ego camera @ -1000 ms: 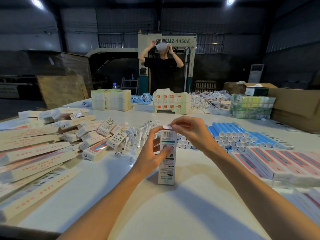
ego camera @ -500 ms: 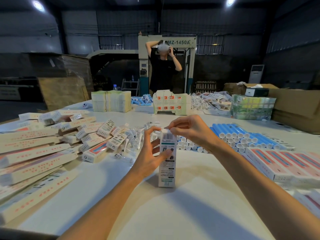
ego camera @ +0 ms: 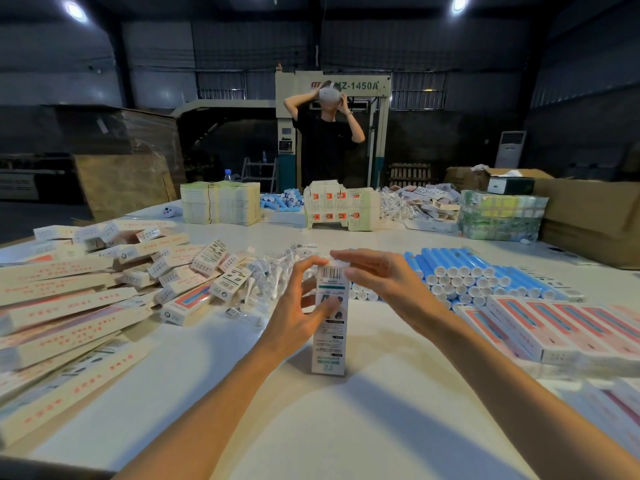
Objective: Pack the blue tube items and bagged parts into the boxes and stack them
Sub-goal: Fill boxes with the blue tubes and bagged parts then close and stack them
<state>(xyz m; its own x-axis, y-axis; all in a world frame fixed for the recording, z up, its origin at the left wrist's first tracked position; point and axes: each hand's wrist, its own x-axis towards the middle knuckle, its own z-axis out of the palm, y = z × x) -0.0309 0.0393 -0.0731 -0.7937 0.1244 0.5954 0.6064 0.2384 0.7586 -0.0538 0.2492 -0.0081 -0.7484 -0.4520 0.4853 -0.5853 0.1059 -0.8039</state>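
Head view: my left grip (ego camera: 298, 311) is clamped on the standing box (ego camera: 329, 344); my right grip (ego camera: 379, 276), fingers flat, presses its top.

"MZ-1450A" on the far machine (ego camera: 360, 85)

Both arms bare, reaching fwd. L forearm (ego camera: 214, 393) comes in from bottom centre-left, R forearm (ego camera: 485, 368) from bottom right, meeting mid-frame. Left hand (ego camera: 301, 306) grips an upright box (ego camera: 329, 327): thumb across its front, fingers curled round far side, index up near the top. Right hand (ego camera: 381, 275) is palm-down, fingers approx straight, laid flat over the box top, thumb tip at upper R edge.
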